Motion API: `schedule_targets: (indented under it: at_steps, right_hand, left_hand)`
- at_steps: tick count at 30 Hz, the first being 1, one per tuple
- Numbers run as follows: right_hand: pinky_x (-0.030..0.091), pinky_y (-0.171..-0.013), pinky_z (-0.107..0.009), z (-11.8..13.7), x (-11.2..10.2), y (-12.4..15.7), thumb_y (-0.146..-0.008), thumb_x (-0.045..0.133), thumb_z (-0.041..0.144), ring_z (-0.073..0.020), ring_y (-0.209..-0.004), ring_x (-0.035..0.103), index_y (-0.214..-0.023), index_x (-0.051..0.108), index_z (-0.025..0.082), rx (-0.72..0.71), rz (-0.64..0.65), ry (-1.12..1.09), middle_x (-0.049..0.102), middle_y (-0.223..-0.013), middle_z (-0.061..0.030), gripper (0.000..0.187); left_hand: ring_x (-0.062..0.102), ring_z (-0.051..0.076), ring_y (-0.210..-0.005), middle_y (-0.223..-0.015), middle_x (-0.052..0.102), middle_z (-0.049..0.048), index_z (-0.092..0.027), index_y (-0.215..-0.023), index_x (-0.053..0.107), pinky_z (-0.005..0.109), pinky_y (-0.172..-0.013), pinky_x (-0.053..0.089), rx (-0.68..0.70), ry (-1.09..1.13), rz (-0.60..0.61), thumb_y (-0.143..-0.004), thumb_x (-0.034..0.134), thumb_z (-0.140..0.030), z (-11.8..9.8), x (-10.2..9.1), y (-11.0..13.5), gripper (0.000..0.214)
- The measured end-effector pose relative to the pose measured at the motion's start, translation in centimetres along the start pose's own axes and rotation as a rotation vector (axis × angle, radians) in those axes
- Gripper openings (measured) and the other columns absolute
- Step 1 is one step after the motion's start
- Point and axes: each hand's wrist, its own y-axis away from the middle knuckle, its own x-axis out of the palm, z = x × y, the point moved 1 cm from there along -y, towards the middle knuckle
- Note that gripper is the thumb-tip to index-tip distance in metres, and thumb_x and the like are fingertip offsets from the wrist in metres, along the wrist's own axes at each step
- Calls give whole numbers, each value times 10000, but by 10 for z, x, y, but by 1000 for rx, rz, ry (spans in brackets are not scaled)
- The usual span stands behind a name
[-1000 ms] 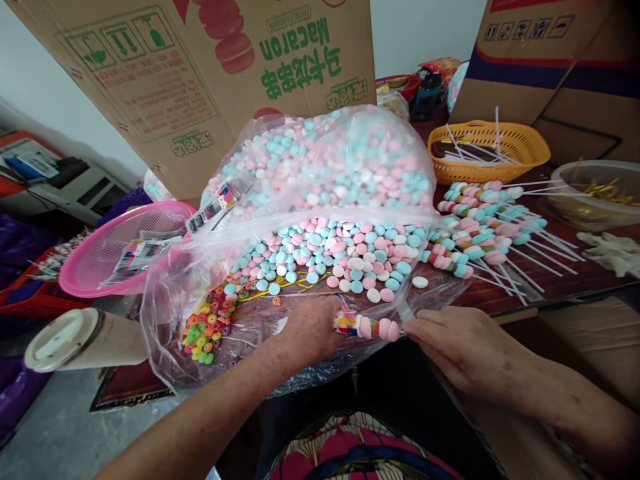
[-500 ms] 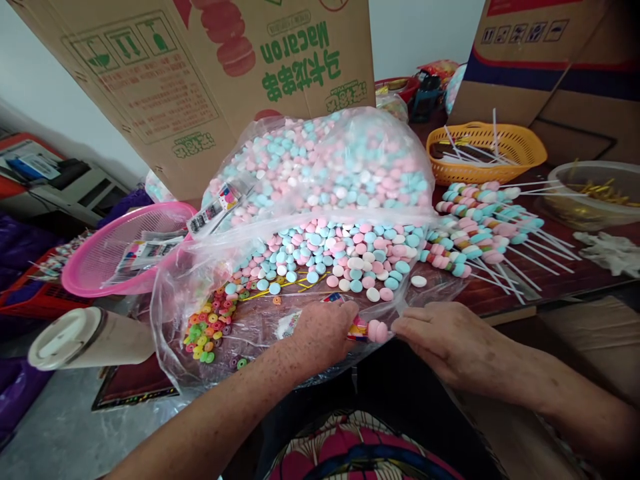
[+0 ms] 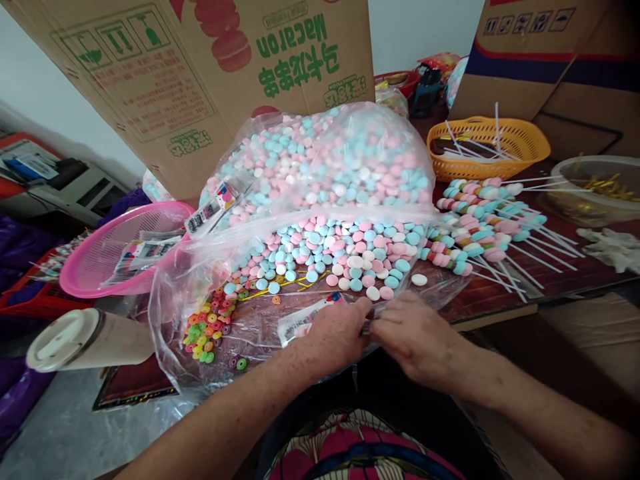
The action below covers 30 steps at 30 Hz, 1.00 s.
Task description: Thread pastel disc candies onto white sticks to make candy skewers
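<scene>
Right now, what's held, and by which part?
Left hand holds the wrapper by its end toward the right hand; what the right hand's grip has, if anything, is hidden.

Cartons at the back, a lidded cup off to the side.
From my remote seat I see a Macaron carton [image 3: 145, 87], its print upside down, at eleven o'clock; a blue-banded carton [image 3: 530, 73] at two; a grey machine [image 3: 93, 180] between nine and ten; purple plastic [image 3: 23, 230] at nine; and a pale-lidded cup [image 3: 117, 343] at eight.
</scene>
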Motion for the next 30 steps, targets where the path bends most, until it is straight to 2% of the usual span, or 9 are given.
schedule_targets:
  at_steps: [3, 6, 8, 11, 18, 23, 25, 28, 30]
  right_hand:
    - [300, -674, -325, 3, 15, -2, -827, 480, 111, -170, -665, 534, -668, 589, 162, 16, -3, -69, 635, -663, -38, 200]
    - [333, -666, -298, -6, 10, -2, -930, 428, 207, -162, -675, 545, -732, 611, 166, 46, -58, -195, 637, -679, -35, 272]
    - [357, -671, -282, -10, 0, -4, -956, 407, 251, -157, -681, 547, -768, 615, 168, 68, -87, -260, 636, -694, -33, 293]
    - [373, -664, -262, -7, -11, -13, -955, 412, 248, -145, -674, 539, -779, 607, 171, 65, -92, -316, 619, -691, -23, 274]
    - [373, -690, -311, 10, 5, -46, -939, 387, 257, -170, -695, 532, -712, 584, 167, -21, 55, -302, 610, -684, -41, 314]
    - [447, -668, -277, 16, 33, -53, -891, 491, 380, -150, -759, 577, -1053, 585, 181, 368, 31, -699, 634, -919, -45, 273]
    - [450, -619, -257, 29, 44, -54, -884, 494, 380, -139, -703, 573, -940, 600, 177, 381, 104, -793, 631, -827, -26, 236]
    - [413, -528, -230, 55, 53, -58, -906, 429, 281, -116, -567, 526, -663, 523, 183, 283, 186, -781, 572, -602, 10, 279]
    - [401, -495, -227, 67, 50, -62, -914, 413, 241, -110, -519, 510, -639, 498, 190, 258, 73, -707, 558, -560, 18, 292]
  left_hand:
    - [654, 272, -850, -964, 693, 108, -173, -1296, 441, 356, -713, 494, 106, 286, 7, -741, 637, -208, 5, -4, 8, 590]
    - [571, 262, -1083, -1204, 611, 109, -227, -1439, 222, 366, -886, 453, 235, 549, -87, -699, 738, -356, 29, -27, 26, 911]
    - [538, 269, -1112, -1232, 592, 90, -247, -1352, 399, 376, -919, 425, 254, 492, -44, -758, 685, -401, 45, -38, 40, 677]
    - [585, 199, -859, -978, 649, 47, -206, -1126, 560, 300, -754, 467, 263, 512, 126, -897, 485, -403, 56, -34, 55, 311]
    - [412, 99, -498, -606, 469, -47, -196, -865, 503, 218, -481, 346, 30, 832, 8, -923, 369, -486, 49, 8, 75, 325]
    - [439, 94, -454, -621, 482, -39, -201, -803, 481, 208, -428, 320, -242, 1092, -190, -891, 373, -539, 53, 19, 93, 365]
    - [482, 104, -510, -646, 509, -23, -191, -767, 506, 208, -466, 354, -228, 1066, -250, -884, 407, -516, 56, 19, 99, 359]
    - [498, 111, -553, -685, 539, -8, -187, -782, 554, 198, -464, 363, -152, 1118, -118, -862, 471, -493, 62, 17, 106, 327]
    - [495, 106, -536, -679, 545, -7, -183, -804, 576, 185, -434, 347, -128, 1248, 9, -833, 519, -507, 67, 14, 109, 330]
